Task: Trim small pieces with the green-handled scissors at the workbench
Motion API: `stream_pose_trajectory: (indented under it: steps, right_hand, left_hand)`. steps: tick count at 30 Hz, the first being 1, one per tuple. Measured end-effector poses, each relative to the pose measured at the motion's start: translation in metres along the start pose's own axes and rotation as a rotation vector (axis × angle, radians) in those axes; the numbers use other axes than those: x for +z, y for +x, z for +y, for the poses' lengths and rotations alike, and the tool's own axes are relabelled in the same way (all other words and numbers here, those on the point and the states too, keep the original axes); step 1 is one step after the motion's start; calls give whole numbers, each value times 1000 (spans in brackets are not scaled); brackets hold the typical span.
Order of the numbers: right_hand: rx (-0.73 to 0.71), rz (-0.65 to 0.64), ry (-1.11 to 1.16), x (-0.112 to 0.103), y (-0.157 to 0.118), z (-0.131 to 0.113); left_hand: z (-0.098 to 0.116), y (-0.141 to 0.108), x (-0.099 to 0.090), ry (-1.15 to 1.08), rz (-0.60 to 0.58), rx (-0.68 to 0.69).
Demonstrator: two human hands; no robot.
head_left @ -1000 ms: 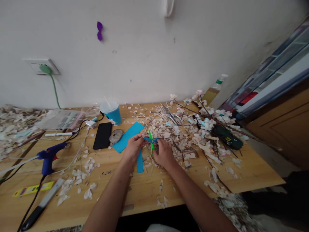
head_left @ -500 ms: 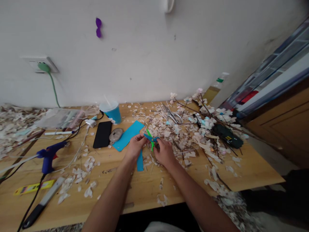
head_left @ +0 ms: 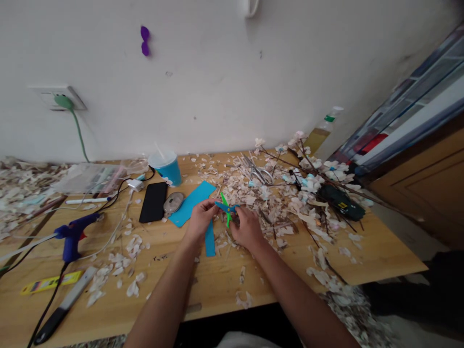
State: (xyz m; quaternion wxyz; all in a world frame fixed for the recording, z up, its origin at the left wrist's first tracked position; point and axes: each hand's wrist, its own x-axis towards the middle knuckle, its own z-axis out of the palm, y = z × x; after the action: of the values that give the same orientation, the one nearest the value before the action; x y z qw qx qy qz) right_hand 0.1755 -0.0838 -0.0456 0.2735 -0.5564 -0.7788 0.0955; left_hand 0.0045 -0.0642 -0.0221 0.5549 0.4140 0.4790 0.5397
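Observation:
My right hand (head_left: 247, 228) grips small green and blue scissors (head_left: 226, 209), blades spread, over the wooden table (head_left: 380, 256). My left hand (head_left: 199, 220) pinches a narrow blue paper strip (head_left: 210, 243) that hangs down from the fingers toward the table. The scissors' blades sit just right of my left fingertips, at the top of the strip. A larger blue sheet (head_left: 192, 202) lies flat just beyond my left hand. Pale paper scraps (head_left: 253, 193) cover the table to the right of both hands.
A black phone (head_left: 153, 201), a grey mouse (head_left: 173, 202) and a blue cup (head_left: 166, 167) lie behind my left hand. A blue glue gun (head_left: 74, 233) with cords is at left. Metal scissors (head_left: 258, 172), flowered branches (head_left: 315, 179) and a dark tool (head_left: 340, 202) crowd the right.
The hands, scissors and strip stay almost where they were; the view has shifted slightly. The blades remain spread at the strip.

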Motion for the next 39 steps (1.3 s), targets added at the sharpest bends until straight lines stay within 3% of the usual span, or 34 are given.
stream_pose_trajectory:
  steps: [10, 20, 26, 31, 39]
  right_hand:
    - [-16, -38, 6, -2, 1, 1]
    - [36, -53, -51, -3, 3, 3]
    - [56, 56, -30, -1, 3, 6]
    - [-21, -16, -70, -1, 0, 1]
    - [24, -34, -93, -4, 2, 3]
  left_hand:
    - [5, 1, -8, 288, -21, 90]
    - [7, 1, -12, 270, -96, 84]
    - [2, 3, -12, 196, -65, 58]
    - [5, 2, -10, 245, -30, 48]
    - [7, 2, -13, 334, -67, 90]
